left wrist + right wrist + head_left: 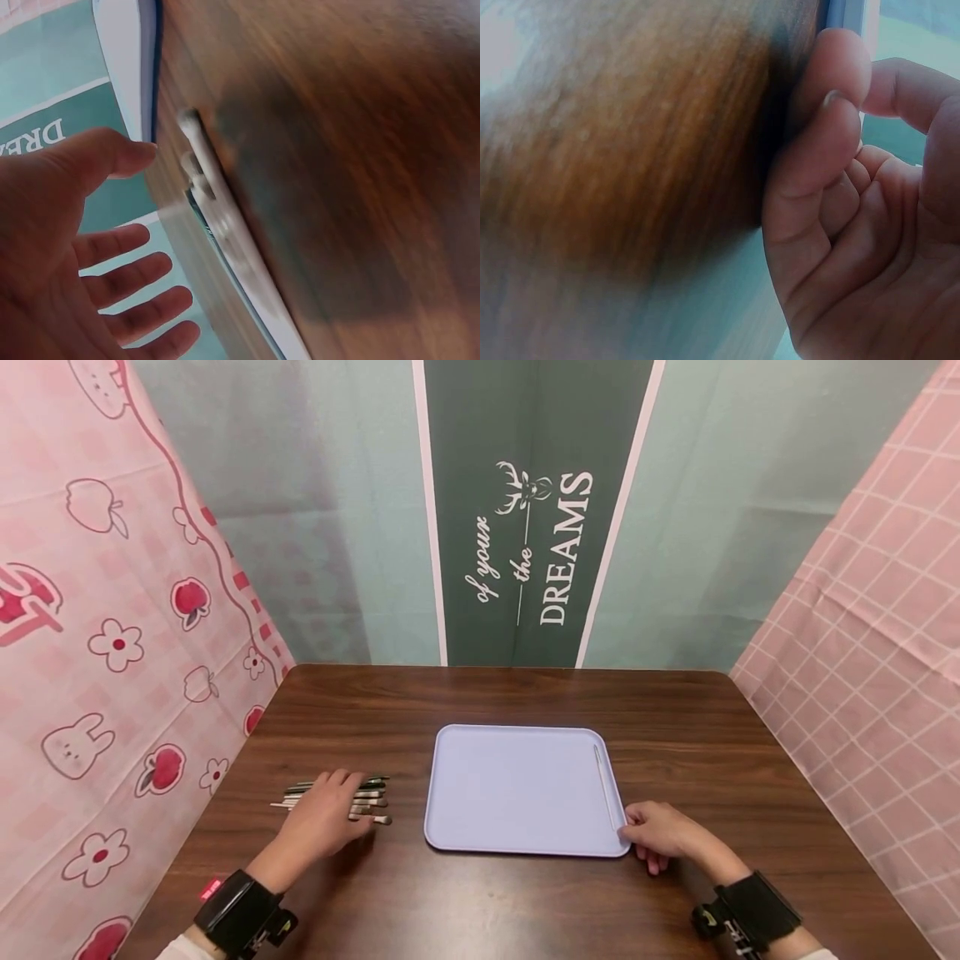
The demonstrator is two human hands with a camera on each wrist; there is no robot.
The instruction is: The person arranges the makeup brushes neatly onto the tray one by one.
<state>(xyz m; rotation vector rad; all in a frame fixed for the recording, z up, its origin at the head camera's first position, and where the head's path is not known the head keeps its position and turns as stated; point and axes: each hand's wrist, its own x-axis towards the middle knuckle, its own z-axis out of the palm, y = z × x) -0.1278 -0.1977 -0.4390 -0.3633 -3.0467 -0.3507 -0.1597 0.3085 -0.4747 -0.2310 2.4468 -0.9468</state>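
Brushes point(371, 802), tray point(517, 793) on wooden table point(675, 743); cloth point(300, 527) behind.

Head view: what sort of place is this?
Probably a makeshift recording booth: cloths hang on three sides of a brown table, and the person at it wears wrist cameras.
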